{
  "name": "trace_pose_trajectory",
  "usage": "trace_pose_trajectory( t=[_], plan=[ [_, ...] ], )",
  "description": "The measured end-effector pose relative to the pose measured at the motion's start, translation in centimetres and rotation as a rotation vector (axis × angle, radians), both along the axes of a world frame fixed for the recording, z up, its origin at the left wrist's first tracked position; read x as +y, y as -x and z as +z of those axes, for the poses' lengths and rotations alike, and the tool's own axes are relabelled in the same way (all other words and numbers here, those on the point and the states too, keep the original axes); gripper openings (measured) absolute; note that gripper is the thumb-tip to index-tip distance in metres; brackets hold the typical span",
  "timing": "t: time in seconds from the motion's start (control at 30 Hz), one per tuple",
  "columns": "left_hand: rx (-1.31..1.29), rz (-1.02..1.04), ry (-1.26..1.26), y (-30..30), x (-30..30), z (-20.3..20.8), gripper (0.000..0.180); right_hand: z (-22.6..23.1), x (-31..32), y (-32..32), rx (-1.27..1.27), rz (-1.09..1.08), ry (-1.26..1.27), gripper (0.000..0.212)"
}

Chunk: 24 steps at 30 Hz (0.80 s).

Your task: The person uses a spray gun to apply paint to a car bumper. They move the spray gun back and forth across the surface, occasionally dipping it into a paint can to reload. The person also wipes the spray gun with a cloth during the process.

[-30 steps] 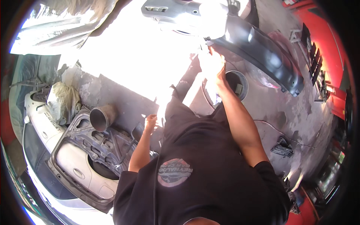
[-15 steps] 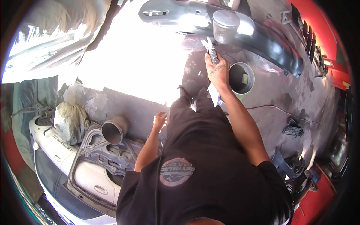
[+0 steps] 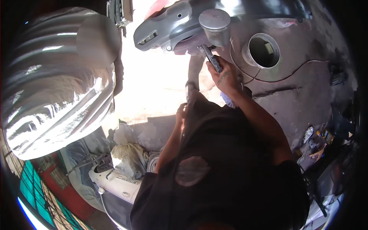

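A wrinkled silver sheet (image 3: 61,96) spreads across the left. A grey car bumper (image 3: 253,8) stretches along the top. Just below it sits an open bucket (image 3: 248,56). Beside the bumper, a spray gun (image 3: 214,35) with a metal cup is grasped by the right hand (image 3: 227,78). The left hand (image 3: 181,113) hangs near centre, fingers bent; whether it holds anything, I cannot tell.

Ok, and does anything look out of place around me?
Two things, perhaps. On the floor at right, small scraps lie scattered, looking untidy. A thin reddish hose or cord curves loosely across the floor beside the open bucket and might catch a foot.
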<state>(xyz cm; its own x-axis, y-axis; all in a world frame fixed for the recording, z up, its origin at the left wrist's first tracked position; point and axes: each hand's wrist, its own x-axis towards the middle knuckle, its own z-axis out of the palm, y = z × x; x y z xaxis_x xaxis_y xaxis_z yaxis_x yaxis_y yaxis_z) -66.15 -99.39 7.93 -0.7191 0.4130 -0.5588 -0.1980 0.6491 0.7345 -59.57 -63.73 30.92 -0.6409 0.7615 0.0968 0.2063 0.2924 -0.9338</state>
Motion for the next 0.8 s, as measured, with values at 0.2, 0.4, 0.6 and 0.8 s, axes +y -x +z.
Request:
trace_pose_trajectory(
  t=[0.2,0.4,0.6,0.8],
  plan=[
    [0.018,-0.576,0.166,16.5,-0.8,-0.5,0.031,-2.7,-6.5,4.6,0.026,-0.280,0.116,0.029],
    [0.183,-0.903,0.278,30.2,-6.7,2.0,0.035,-2.8,-12.2,8.6,0.028,-0.579,-0.098,0.023],
    [0.125,-1.123,0.384,38.6,-9.2,1.5,0.034,-2.8,-16.3,11.2,-0.403,-0.651,0.103,0.039],
    [-0.065,-1.192,0.300,35.4,-1.0,4.3,0.037,-6.3,-19.2,11.8,-0.272,-0.589,0.089,0.042]
  ],
)
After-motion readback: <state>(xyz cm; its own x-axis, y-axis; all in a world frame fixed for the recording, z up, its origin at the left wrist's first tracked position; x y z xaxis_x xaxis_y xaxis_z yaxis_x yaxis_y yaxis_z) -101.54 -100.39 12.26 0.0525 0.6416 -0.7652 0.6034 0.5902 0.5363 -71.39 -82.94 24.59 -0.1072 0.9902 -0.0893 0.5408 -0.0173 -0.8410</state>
